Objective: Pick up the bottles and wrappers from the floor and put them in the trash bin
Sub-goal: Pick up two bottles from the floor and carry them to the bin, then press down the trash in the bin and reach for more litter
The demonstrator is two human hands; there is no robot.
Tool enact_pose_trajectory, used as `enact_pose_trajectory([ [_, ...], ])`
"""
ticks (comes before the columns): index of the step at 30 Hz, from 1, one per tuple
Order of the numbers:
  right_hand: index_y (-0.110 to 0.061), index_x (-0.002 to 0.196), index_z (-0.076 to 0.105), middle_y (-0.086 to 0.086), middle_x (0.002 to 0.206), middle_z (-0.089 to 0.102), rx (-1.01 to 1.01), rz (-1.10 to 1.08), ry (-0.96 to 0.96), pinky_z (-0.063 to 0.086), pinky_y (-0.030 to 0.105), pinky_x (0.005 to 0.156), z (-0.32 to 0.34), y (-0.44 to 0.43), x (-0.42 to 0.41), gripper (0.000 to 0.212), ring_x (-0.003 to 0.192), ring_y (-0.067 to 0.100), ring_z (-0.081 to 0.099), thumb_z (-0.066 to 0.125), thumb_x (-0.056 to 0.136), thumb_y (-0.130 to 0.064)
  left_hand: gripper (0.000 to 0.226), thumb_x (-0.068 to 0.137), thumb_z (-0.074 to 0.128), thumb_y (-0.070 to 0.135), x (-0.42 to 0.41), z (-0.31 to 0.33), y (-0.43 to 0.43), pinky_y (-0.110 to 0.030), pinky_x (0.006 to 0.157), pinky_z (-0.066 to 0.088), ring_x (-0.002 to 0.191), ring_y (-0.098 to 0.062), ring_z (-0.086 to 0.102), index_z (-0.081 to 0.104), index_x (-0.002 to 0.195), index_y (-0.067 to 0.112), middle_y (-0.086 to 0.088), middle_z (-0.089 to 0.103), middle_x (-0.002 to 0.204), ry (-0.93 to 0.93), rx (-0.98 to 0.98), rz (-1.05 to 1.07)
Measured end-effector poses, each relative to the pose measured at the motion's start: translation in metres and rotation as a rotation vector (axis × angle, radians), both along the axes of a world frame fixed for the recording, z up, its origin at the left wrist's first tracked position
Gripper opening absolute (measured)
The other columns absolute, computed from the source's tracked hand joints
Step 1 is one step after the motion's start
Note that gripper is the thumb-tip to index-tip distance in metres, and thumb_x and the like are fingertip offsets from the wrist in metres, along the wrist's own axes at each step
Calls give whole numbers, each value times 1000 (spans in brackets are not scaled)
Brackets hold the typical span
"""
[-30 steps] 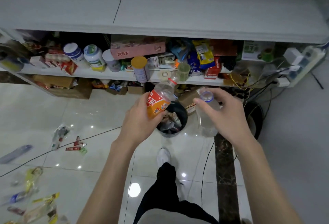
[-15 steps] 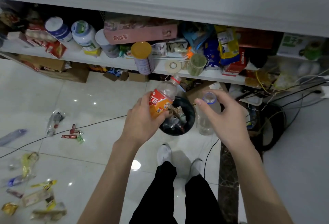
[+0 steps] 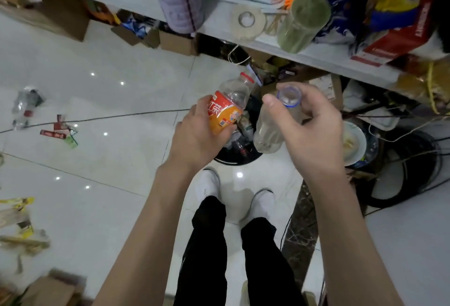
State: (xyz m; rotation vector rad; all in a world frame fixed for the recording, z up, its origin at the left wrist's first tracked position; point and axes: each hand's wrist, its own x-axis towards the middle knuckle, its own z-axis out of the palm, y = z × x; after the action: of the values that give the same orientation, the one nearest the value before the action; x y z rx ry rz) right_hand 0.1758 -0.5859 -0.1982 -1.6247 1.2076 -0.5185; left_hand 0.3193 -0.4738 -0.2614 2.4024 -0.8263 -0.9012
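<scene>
**A:** From the head view, what is held, and how?

**B:** An orange-labelled bottle (image 3: 227, 108) is gripped around its lower body by the left hand (image 3: 194, 140), with the thumb laid across the label. A clear bottle (image 3: 272, 128) is pinched at the neck by the right hand (image 3: 314, 133), thumb on one side and curled fingers on the other.

**A:** Where is the bin placed in relation to them?

**B:** The black trash bin (image 3: 231, 161) is seen directly beneath both bottles, on the floor (image 3: 121, 159) just ahead of the white shoes (image 3: 207, 184). The clear bottle hangs nearly upright, open mouth up and base down, over the bin's right half. The orange-labelled bottle is tilted over the left half, its red cap pointed up and away toward the shelf (image 3: 267, 45). Neither hand can be called nearer. A straight drop is judged enough for the clear bottle. The tilted one may clip the rim unless it is released squarely over the opening.

**A:** What is hidden or hard to make out?

**B:** Most of the bin's mouth is covered by the hands and bottles. Some rubbish is glimpsed inside, but how full it is cannot be told. The left fingers are hidden behind the label. The height above the rim cannot be judged from overhead. At left, a crushed bottle (image 3: 25, 106) and red wrappers (image 3: 56, 133) are yet to be collected. The yellow wrappers (image 3: 17, 204) there are blurred and cut off by the frame edge.
</scene>
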Motion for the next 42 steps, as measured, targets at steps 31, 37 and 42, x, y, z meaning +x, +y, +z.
enact_pose_trajectory([
  [31,-31,121,66,-12,120,64,-18,27,151,47,33,103,-25,8,-7,39,114,0,58,76,85,-42,55,97,59,41,4,28,9,-44,102,46,122,-18,54,43,144,18,-4,53,136,-71,-125,122],
  [37,-28,121,66,-12,118,63,-81,156,95,48,29,101,67,22,-22,36,113,2,59,76,87,-37,54,97,59,39,-21,131,28,-44,102,46,122,-20,53,43,144,16,-4,52,136,-150,-182,133],
  [42,-26,119,68,-12,116,64,-183,293,52,49,26,96,153,29,-29,33,108,-1,60,74,89,-36,54,98,56,42,-35,222,38,-41,103,46,124,-19,52,43,145,18,-3,51,138,-213,-237,167],
])
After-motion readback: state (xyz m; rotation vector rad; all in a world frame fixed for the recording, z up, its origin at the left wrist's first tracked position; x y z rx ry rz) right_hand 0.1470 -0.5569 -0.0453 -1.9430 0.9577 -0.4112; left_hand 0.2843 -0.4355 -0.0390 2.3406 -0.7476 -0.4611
